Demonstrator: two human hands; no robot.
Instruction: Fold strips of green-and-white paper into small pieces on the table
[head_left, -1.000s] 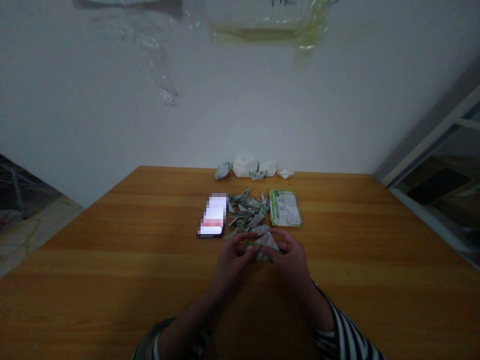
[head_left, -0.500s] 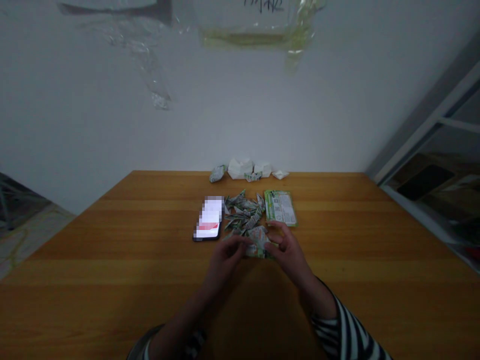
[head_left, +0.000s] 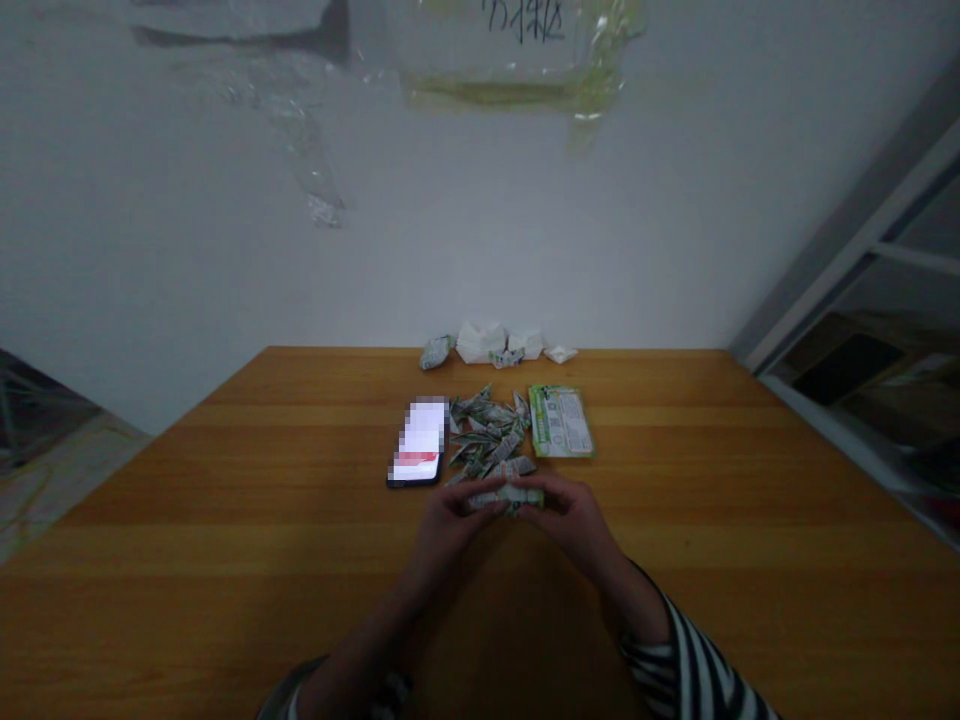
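Observation:
Both my hands meet over the wooden table, holding a narrow folded strip of green-and-white printed paper [head_left: 506, 496] between them. My left hand [head_left: 452, 527] pinches its left end, and my right hand [head_left: 571, 520] grips the right end. Just beyond my fingers lies a heap of similar folded paper pieces [head_left: 486, 436]. One piece from the heap sits close to my right fingertips.
A smartphone [head_left: 418, 442] with a lit, pixelated screen lies left of the heap. A green-and-white printed packet [head_left: 560, 422] lies right of it. White folded paper shapes [head_left: 480, 343] stand along the table's far edge [head_left: 360, 349], against the wall. A clear plastic bag [head_left: 510, 60] hangs on the wall.
The paper in my hands has gone from a wider, loose bundle to a flat narrow strip. My hands have drawn closer together around it, and the view has tilted slightly.

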